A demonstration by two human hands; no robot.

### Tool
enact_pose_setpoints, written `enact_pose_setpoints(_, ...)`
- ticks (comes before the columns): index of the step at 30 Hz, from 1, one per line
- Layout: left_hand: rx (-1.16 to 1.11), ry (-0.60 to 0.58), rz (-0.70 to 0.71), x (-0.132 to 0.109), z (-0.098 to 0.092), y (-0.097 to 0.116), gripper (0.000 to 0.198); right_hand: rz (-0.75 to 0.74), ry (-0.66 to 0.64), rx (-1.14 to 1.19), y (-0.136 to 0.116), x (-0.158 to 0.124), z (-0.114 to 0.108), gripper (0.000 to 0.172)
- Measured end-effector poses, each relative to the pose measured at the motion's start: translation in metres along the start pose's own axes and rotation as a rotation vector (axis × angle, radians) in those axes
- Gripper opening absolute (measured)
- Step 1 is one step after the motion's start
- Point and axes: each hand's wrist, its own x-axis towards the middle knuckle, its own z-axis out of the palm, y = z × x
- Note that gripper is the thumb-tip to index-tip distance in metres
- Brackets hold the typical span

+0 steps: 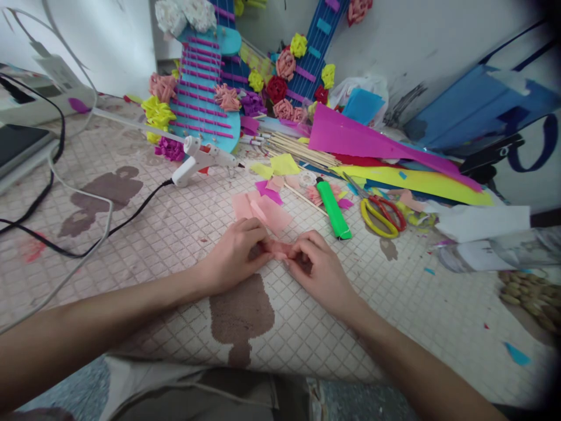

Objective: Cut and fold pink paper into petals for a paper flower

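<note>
Pinching a narrow piece of pink paper [279, 250] between their fingertips, the left hand [239, 254] and the right hand [322, 269] meet near the middle of the patterned tablecloth [175, 234], each with its fingers curled in close around one end of the piece. Just beyond the left hand lie some flat pink sheets [269, 211], overlapping, with yellow scraps [284, 164] on their far side. A green tube [333, 210] lies slantwise beyond the right hand, and farther right are scissors [379, 217] with one yellow and one red handle loop. On the left, a white glue gun [193, 166] rests on the cloth, its nozzle pointing right and its black cord [144, 204] running off toward the left edge. Farther back, thin wooden sticks [298, 149] lie in a bundle, with a large magenta sheet [350, 137] to their right and a long yellow sheet [421, 182] on its near side. At the far side a light blue panel [204, 88] bears purple strips, with crumpled paper flowers [163, 88] around it.
</note>
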Motion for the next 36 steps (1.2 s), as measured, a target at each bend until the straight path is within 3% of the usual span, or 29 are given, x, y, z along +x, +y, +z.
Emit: enact_pose_setpoints(36,0.111,0.015,-0.044,-0.0002,0.0082,0.0005,0.007,0.054,0.018,-0.04,-0.0021,0.0011,0.0052,0.013)
